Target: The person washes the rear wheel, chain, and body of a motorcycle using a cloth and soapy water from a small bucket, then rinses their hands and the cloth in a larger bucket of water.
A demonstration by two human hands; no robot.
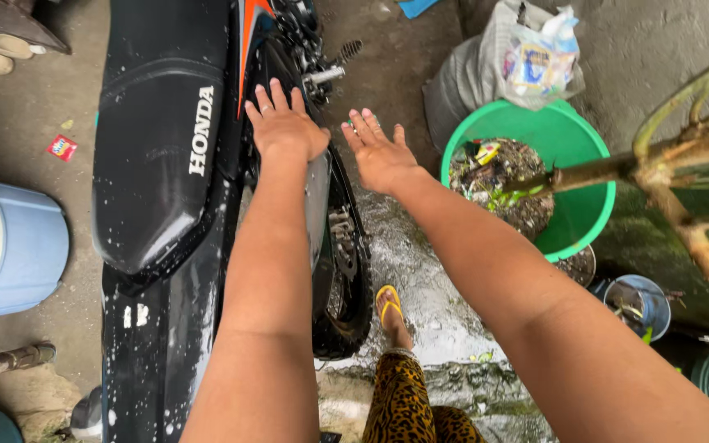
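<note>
— Where the left hand (286, 125) lands: flat on the motorbike (166, 205), palm down on the wet side panel just right of the black seat (157, 148), fingers spread apart, gripping nothing.

— And the right hand (379, 152)?

— Hovering just beside the bike, over the wet concrete floor (420, 271). Open too, fingers loosely apart, empty. Hard to tell whether touching anything; looks clear of the bike.

— Bike itself?

— Lying along the left half of the view, tail toward the camera. Black bodywork flecked with white suds, an orange stripe up near the front of the seat. Rear wheel (353, 271) and chain side showing under the left forearm.

— Around it?

— Green basin (535, 172) to the right, filled with dirt and litter, a branch (617, 168) lying across its rim. Grey sack (486, 66) with a plastic bag behind the basin. Small blue bucket (642, 303) lower right. Pale blue drum (10, 246) on its side at the left edge.

— Below the arms?

— One foot in a yellow sandal (387, 305) on the wet floor, right by the rear wheel, leopard-print trouser leg (404, 402) above it.
</note>
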